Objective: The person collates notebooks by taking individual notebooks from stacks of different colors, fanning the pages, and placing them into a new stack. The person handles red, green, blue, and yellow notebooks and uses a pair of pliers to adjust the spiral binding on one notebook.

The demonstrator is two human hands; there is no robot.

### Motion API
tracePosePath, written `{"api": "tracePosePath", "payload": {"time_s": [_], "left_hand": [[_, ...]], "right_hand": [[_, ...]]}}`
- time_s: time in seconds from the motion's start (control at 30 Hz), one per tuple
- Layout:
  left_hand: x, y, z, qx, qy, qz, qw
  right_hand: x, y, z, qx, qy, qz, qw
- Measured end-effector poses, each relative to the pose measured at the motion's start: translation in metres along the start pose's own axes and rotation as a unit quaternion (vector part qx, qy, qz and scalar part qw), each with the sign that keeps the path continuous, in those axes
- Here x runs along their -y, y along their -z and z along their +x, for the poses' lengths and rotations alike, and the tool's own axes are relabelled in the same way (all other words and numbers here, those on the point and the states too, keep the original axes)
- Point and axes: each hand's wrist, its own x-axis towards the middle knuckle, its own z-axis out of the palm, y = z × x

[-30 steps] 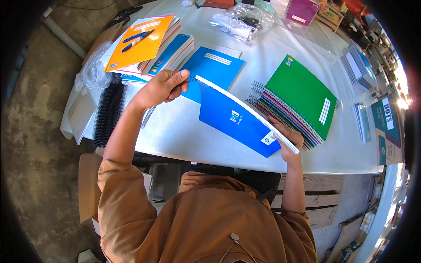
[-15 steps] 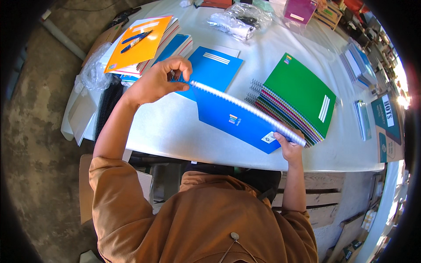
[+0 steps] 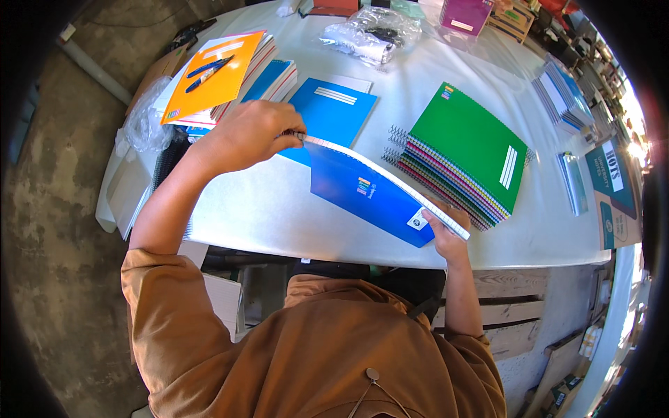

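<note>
Between my two hands a blue notebook (image 3: 355, 188) is held up slantwise above the table's near side, its punched spine edge uppermost. My left hand (image 3: 261, 132) pinches at the upper left end of that edge. A dark bit of wire coil shows at its fingertips. My right hand (image 3: 449, 233) grips the lower right end, thumb on the cover beside a white label. Just beyond lies another blue notebook (image 3: 336, 111), flat on the table. Right of it stands a stack of spiral notebooks with a green cover (image 3: 467, 139) on top; loose coil ends stick out at its left side.
At the left, an orange notebook (image 3: 240, 63) tops a stack, with slim blue tools or pens on it. Beside it are clear plastic (image 3: 150, 122) and dark coils (image 3: 162, 167). A plastic bag (image 3: 373, 38) and purple notebook (image 3: 463, 17) lie far back. Booklets (image 3: 561, 97) sit right.
My left hand has rolled over, its back now turned upward, still at the spine's end. The notebook and my right hand have shifted slightly left in view; the spine edge now shows thinner and whiter.
</note>
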Motion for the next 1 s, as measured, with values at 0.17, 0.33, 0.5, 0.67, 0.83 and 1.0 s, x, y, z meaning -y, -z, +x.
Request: {"api": "tracePosePath", "payload": {"time_s": [0.17,0.33,0.5,0.67,0.83,1.0], "left_hand": [[-0.008,-0.007,0.008,-0.156,-0.081,0.116,0.978],[-0.011,-0.006,0.016,-0.097,-0.042,0.146,0.984],[-0.017,-0.001,0.013,0.06,0.051,0.123,0.989],[-0.002,-0.057,0.01,-0.364,-0.011,0.265,0.893],[0.007,-0.129,-0.021,-0.315,-0.137,0.268,0.9],[0.029,-0.142,-0.003,-0.435,0.017,0.089,0.896]], "right_hand": [[0.001,0.001,-0.003,0.008,-0.017,-0.074,0.997],[-0.004,-0.001,-0.006,0.013,0.004,-0.051,0.999],[-0.009,-0.005,-0.01,-0.012,0.025,0.011,1.0],[0.002,-0.011,-0.012,-0.011,0.002,0.037,0.999],[-0.006,-0.018,-0.023,-0.04,0.017,0.072,0.996],[0.011,-0.026,-0.015,-0.011,0.109,-0.052,0.993]]}}
